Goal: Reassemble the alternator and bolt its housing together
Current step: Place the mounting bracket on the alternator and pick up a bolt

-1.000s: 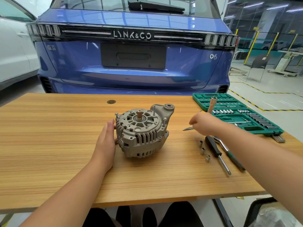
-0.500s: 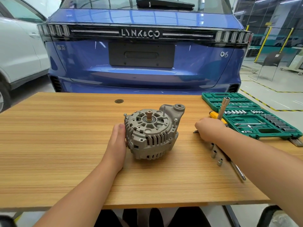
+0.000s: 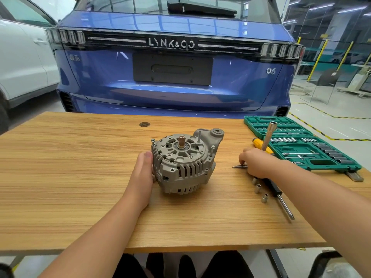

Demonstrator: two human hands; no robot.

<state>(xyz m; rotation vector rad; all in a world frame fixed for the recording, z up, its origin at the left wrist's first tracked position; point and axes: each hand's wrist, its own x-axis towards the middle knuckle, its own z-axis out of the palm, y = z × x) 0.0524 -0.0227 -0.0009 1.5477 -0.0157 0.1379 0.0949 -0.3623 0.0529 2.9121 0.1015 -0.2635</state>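
Your left hand [image 3: 143, 173] rests flat-fingered against the alternator [image 3: 185, 161] mid-desk [image 3: 70, 167] so it won't roll, while your right hand [image 3: 256, 163] has its fingers curled on a nut driver [image 3: 268, 136], probably for those housing bolts.

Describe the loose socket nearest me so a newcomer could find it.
Start at the green socket set case on the table's right. Nearer the person, three loose sockets run beside a black-handled screwdriver. Yours is the nearest socket, alone at the row's end, alongside the bare shaft.

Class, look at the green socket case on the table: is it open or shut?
Open. The green socket case lies flat on the table, rows of sockets showing in both halves.
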